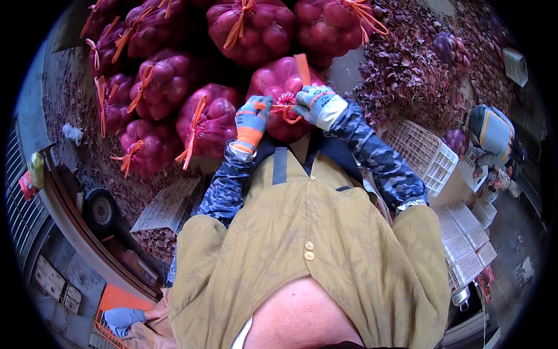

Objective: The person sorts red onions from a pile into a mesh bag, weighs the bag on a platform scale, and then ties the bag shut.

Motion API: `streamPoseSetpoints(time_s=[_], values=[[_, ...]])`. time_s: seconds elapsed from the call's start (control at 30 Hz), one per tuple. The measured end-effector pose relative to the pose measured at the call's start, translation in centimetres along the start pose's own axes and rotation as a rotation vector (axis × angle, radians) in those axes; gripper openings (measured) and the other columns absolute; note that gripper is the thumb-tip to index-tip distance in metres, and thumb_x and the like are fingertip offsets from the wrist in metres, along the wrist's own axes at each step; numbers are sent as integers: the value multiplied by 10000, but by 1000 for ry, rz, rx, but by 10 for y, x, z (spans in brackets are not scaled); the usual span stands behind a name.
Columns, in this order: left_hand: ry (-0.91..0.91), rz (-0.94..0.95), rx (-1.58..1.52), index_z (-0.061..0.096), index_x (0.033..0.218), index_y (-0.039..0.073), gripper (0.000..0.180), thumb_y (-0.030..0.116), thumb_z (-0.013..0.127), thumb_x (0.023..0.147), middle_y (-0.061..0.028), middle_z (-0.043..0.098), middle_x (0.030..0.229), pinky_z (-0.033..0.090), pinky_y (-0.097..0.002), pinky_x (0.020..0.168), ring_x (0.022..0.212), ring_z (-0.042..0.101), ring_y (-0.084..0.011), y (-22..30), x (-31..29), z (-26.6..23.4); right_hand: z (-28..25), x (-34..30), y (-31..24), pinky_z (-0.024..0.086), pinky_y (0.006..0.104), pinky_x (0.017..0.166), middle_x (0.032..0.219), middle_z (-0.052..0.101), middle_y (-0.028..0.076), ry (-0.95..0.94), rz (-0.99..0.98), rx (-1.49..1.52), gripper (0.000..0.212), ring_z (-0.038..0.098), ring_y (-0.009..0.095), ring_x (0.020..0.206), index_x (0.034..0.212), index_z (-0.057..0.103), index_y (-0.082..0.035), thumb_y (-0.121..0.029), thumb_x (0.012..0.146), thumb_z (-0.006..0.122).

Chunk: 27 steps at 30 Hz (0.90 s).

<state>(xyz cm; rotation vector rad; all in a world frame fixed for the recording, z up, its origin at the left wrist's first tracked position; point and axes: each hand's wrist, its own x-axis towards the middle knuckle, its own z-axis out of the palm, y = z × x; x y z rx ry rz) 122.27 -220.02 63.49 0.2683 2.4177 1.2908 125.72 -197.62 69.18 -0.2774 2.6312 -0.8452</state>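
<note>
A red mesh bag of onions (273,78) stands right in front of me, its gathered neck wrapped by an orange tie strip (286,114). My left hand (251,123), in a grey-blue and orange glove, is closed on one end of the strip at the left of the neck. On the right, my right hand (315,104), gloved alike, pinches the other part of the strip, and a loose orange end rises above its fingers. The fingertips are partly hidden by the gloves. Just left of my left hand sits another tied onion bag (208,119).
More tied onion bags (251,29) stand ahead and to the left. Loose onion skins (401,64) cover the floor at right. White plastic crates (421,152) stand by my right arm. A bent-over person (493,135) is at far right; a wheel (100,209) shows at left.
</note>
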Motion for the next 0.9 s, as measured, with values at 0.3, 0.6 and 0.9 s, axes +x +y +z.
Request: streamPoseSetpoints(time_s=[0.3, 0.6, 0.9], values=[[10, -595, 1, 679, 856, 87, 262, 323, 608, 945, -73, 667, 708, 507, -379, 628, 683, 645, -220, -100, -43, 22, 14, -10, 72, 464, 457, 797, 952, 624, 134, 102, 57, -371, 177, 614, 325, 912, 956, 626, -94, -261, 909, 594], [312, 365, 35, 615, 1162, 4, 266, 25, 636, 898, -113, 609, 1077, 496, -318, 796, 897, 601, -197, 190, -27, 48, -84, -40, 142, 487, 446, 944, 1163, 636, 174, 100, 183, 2, 361, 618, 358, 1084, 1165, 628, -82, -336, 915, 574], [-798, 736, -313, 636, 922, 24, 148, 21, 728, 806, -106, 605, 806, 495, -313, 658, 734, 629, -235, 433, -89, 296, -151, -185, 288, 562, 417, 817, 1099, 706, 139, 137, 216, -412, 312, 684, 349, 1010, 1089, 680, -98, -295, 859, 607]])
